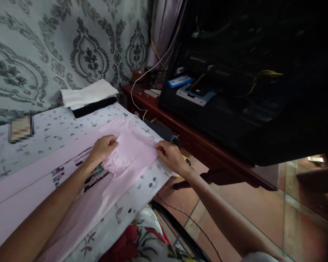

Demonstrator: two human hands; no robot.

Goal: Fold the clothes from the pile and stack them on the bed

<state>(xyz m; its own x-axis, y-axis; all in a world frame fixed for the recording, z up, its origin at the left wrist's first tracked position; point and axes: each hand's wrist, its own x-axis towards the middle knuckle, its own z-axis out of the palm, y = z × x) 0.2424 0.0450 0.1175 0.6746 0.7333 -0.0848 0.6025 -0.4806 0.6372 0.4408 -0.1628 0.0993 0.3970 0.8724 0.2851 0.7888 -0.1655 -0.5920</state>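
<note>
A pink shirt with a dark printed picture and lettering lies spread over a white patterned cloth. Its upper part is partly folded and wrinkled. My left hand pinches the fabric near the middle, beside the print, with the fingers closed. At the shirt's right edge, my right hand grips the pink fabric between thumb and fingers. The material between the two hands lies fairly smooth.
Folded white cloth rests on folded black cloth by the patterned wall. A pixelated item lies at left. At right stands a reddish wooden desk bearing a large open black case. A white cable hangs over the desk.
</note>
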